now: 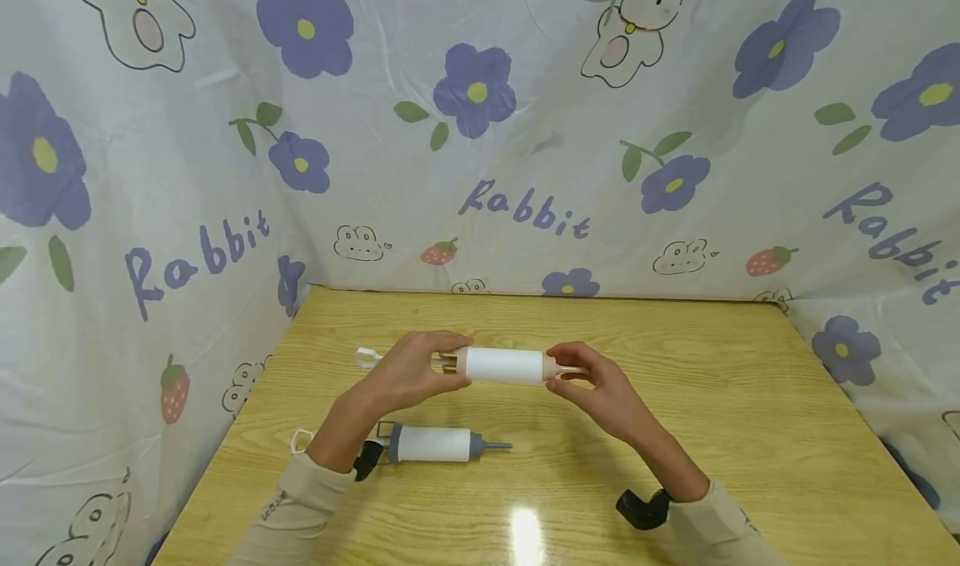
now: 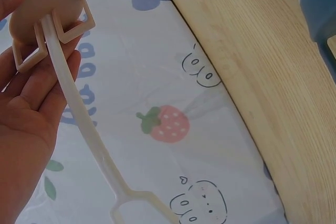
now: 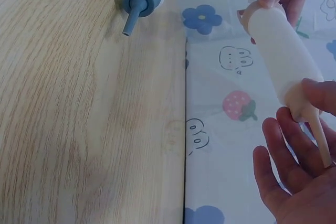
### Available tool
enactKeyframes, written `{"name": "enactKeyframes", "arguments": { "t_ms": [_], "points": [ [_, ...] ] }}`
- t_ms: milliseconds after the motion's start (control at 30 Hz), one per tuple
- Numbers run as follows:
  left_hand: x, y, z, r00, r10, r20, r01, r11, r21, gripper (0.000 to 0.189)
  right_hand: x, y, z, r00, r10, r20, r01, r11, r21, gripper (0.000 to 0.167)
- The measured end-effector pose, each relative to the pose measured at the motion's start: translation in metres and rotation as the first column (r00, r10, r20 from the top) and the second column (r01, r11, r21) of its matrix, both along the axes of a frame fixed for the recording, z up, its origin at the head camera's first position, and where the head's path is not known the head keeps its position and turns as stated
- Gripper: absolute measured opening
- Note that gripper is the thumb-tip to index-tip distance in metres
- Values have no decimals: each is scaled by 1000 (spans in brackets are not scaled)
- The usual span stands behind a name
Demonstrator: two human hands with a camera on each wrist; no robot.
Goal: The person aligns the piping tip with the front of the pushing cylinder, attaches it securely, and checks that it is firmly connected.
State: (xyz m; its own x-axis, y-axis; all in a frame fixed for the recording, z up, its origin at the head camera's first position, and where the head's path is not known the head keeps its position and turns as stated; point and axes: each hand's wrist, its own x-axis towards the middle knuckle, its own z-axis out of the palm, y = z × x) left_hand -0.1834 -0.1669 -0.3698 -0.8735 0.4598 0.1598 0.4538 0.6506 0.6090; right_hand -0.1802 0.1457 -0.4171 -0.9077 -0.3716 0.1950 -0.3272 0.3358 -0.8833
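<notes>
A white syringe with beige end caps (image 1: 504, 365) is held level above the table between both hands. My left hand (image 1: 411, 372) grips its left cap, where the plunger rod enters. In the left wrist view, the fingers of that hand lie around the round beige cap (image 2: 58, 11) with square side loops, and a white rod (image 2: 79, 106) ends in a ring handle. The right hand (image 1: 600, 389) pinches the nozzle end between thumb and fingers; the thin beige nozzle (image 3: 319, 137) points past its palm. Below lies a second white syringe with grey-blue caps (image 1: 433, 444).
The wooden table (image 1: 675, 358) spreads under both hands. A white cloth (image 1: 525, 257) printed with rabbits and purple flowers hangs behind and at the sides. The left forearm partly covers the lying syringe's plunger end, whose white ring handle (image 1: 300, 442) shows beyond it.
</notes>
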Motion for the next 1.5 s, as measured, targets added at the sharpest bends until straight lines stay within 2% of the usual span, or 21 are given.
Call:
{"name": "enactKeyframes", "arguments": {
  "t_ms": [233, 567, 733, 967, 1300, 1500],
  "points": [
    [0, 0, 0, 1000, 0, 4, 0, 1000, -3, 56, 1, 1, 0, 999, -32, 14, 31, 997, 67, 40],
    [-1, 0, 2, 1000, -2, -6, 1, 1000, -17, 56, -1, 0, 0, 1000, 7, 10, -7, 1000, -6, 45],
    [0, -1, 0, 1000, 0, 10, 0, 1000, -17, 56, 2, -1, -3, 1000, -4, 14, 4, 1000, 22, 40],
    [1, 0, -1, 1000, 8, 23, -8, 1000, -3, 56, 3, -2, -1, 999, -33, 14, 32, 997, 64, 43],
    [-3, 7, 0, 1000, -31, -1, 31, 999, 11, 52, 2, 0, -1, 997, -73, 40, 70, 995, 71, 45],
    [-5, 15, -1, 998, -56, -9, 56, 998, -24, 49, 3, 1, -2, 995, -85, 58, 83, 996, 39, 46]
  ]
}}
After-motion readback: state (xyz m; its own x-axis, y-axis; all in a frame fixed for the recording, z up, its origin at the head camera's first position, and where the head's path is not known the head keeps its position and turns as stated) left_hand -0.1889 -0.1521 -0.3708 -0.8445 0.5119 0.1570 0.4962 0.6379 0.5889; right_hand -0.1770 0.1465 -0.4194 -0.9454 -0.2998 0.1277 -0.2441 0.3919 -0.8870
